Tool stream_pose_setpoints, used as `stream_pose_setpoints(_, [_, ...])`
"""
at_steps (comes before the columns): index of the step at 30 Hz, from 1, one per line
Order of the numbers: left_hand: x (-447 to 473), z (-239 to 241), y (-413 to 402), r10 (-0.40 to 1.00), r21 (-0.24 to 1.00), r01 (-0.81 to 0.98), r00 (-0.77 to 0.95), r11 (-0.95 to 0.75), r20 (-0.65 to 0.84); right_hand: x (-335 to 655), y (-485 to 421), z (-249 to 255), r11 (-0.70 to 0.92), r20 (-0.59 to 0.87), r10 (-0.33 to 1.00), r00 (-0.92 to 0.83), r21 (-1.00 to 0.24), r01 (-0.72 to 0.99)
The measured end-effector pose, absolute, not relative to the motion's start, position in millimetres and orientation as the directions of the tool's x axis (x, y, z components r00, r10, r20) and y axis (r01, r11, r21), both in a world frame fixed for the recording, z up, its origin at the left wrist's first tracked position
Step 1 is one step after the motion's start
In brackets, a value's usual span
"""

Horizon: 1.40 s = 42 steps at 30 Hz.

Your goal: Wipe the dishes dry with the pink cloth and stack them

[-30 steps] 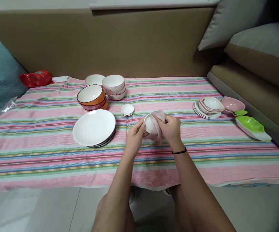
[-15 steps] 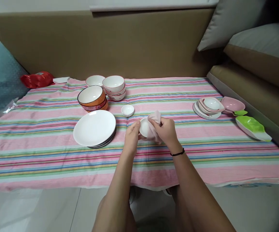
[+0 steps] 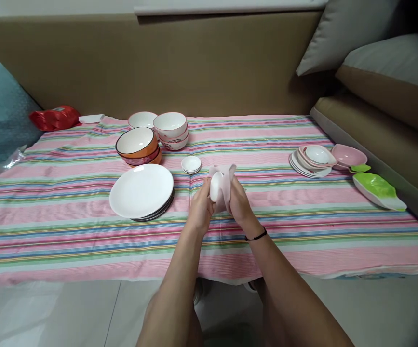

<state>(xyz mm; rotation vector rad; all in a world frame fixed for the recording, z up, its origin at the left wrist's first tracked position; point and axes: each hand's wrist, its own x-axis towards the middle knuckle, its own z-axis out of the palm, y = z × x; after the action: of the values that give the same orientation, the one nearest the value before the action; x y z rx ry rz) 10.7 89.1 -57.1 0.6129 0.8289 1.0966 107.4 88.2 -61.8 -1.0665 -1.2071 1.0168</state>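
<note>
Between my two hands is a small white dish [image 3: 216, 187], tipped on its side above the striped cloth [image 3: 288, 226]. My left hand [image 3: 201, 207] grips the dish at its left edge, fingers curled beneath. A pale pink wiping cloth [image 3: 224, 193] wraps the dish's right side, and my right hand [image 3: 239, 201] is closed around that cloth, pressing it to the dish. Just beyond my left hand sits a short stack of small white dishes [image 3: 191, 164]. Left of my hands lies a stack of white plates [image 3: 141, 191].
Orange-rimmed bowls [image 3: 136, 143] and white bowls [image 3: 170, 126] are stacked at the back left. On the right are small stacked dishes [image 3: 313, 161], a pink dish [image 3: 349, 155] and a green leaf-shaped dish [image 3: 377, 190]. A red package [image 3: 55, 118] lies far left; cushions [image 3: 393, 62] stand right.
My right hand has moved left and closer to my left hand, with the wiping cloth. The small dish has turned from facing up to more edge-on.
</note>
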Motion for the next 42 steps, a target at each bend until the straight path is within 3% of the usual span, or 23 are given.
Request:
stream_pose_setpoints(3, [14.5, -59.4, 84.1, 0.935, 0.827, -0.446, 0.245, 0.342, -0.255, 107.4, 85.7, -61.5, 0.262, 0.285, 0.955, 0.085, -0.942, 0.211])
stream_pose_setpoints(6, [21.4, -60.9, 80.6, 0.941, 0.794, -0.508, 0.232, 0.334, -0.247, 108.6, 84.4, -60.5, 0.265, 0.321, 0.942, 0.098, -0.891, 0.369])
stream_pose_setpoints(9, [26.4, -59.7, 80.4, 0.930, 0.736, -0.570, 0.255, 0.365, -0.264, 108.9, 83.8, -59.9, 0.305, 0.375, 0.923, 0.085, -0.848, 0.434])
stream_pose_setpoints(14, [24.7, -52.2, 84.8, 0.948, 0.657, -0.690, 0.149, 0.304, -0.281, 105.1, 78.8, -60.9, 0.565, 0.575, 0.807, -0.132, -0.688, 0.456])
stream_pose_setpoints(16, [22.0, -49.1, 86.5, 0.956, 0.629, -0.728, 0.126, 0.271, -0.266, 102.4, 77.1, -62.7, 0.622, 0.611, 0.769, -0.189, -0.646, 0.442])
stream_pose_setpoints(19, [20.0, -47.9, 86.3, 0.955, 0.632, -0.719, 0.168, 0.288, -0.243, 100.2, 77.8, -66.0, 0.610, 0.618, 0.778, -0.110, -0.704, 0.363])
stream_pose_setpoints(22, [23.8, -51.3, 82.4, 0.923, 0.665, -0.642, 0.231, 0.383, -0.309, 101.7, 81.6, -69.5, 0.463, 0.491, 0.868, 0.079, -0.855, 0.234])
stream_pose_setpoints(25, [30.8, -54.2, 78.0, 0.892, 0.617, -0.649, 0.261, 0.446, -0.370, 104.4, 84.4, -72.3, 0.321, 0.343, 0.922, 0.180, -0.936, 0.142])
stream_pose_setpoints(33, [24.7, -44.6, 80.9, 0.915, 0.478, -0.790, 0.255, 0.383, -0.312, 101.0, 75.4, -71.7, 0.565, 0.589, 0.805, -0.072, -0.722, 0.400])
stream_pose_setpoints(35, [24.7, -45.7, 79.8, 0.919, 0.513, -0.764, 0.290, 0.390, -0.266, 101.9, 74.0, -71.1, 0.561, 0.589, 0.806, -0.054, -0.734, 0.383])
stream_pose_setpoints(38, [32.5, -55.1, 74.2, 0.944, 0.661, -0.674, 0.248, 0.329, -0.216, 105.2, 75.0, -71.1, 0.485, 0.529, 0.840, 0.124, -0.833, 0.267])
stream_pose_setpoints(42, [44.5, -69.0, 65.1, 0.969, 0.833, -0.504, 0.197, 0.230, -0.149, 108.0, 77.8, -74.6, 0.274, 0.260, 0.922, 0.286, -0.962, -0.008])
